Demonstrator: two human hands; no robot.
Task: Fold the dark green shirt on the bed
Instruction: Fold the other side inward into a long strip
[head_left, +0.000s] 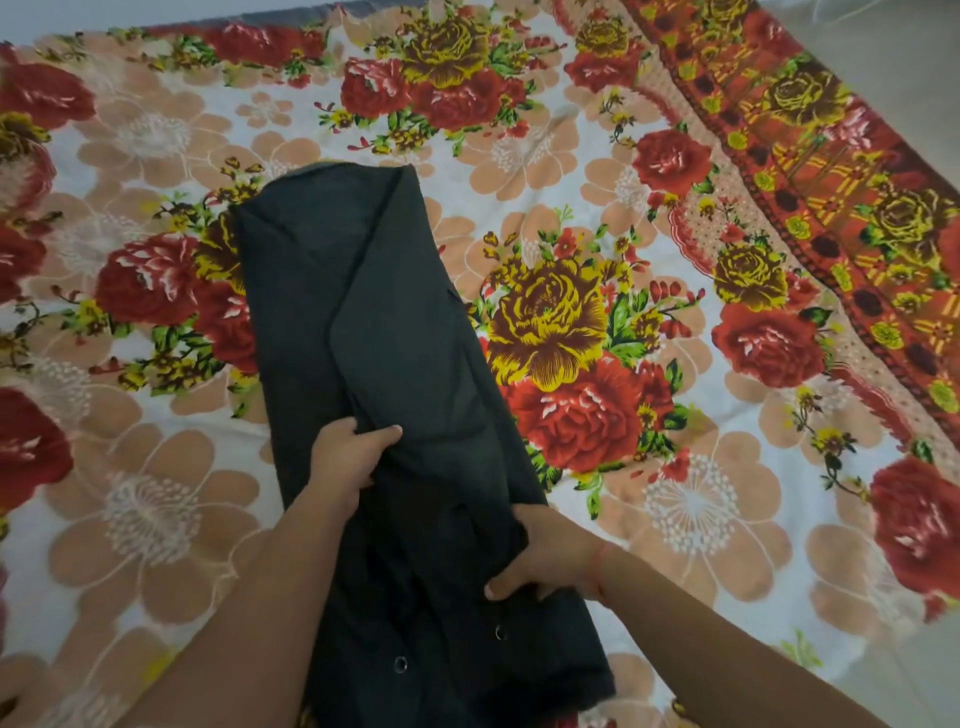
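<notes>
At the centre of the frame, the dark green shirt (395, 374) is laid as a long narrow strip on the bed sheet (649, 171), running from the upper middle down to the bottom edge. Its sides are folded inward, and two round metal snaps (400, 663) are seen near the lower end. Cloth at the strip's left side is pinched by the left hand (349, 453). The lower right edge is gripped by the right hand (550, 558), fingers closed on the fabric. A red thread (601, 566) is worn on that wrist.
</notes>
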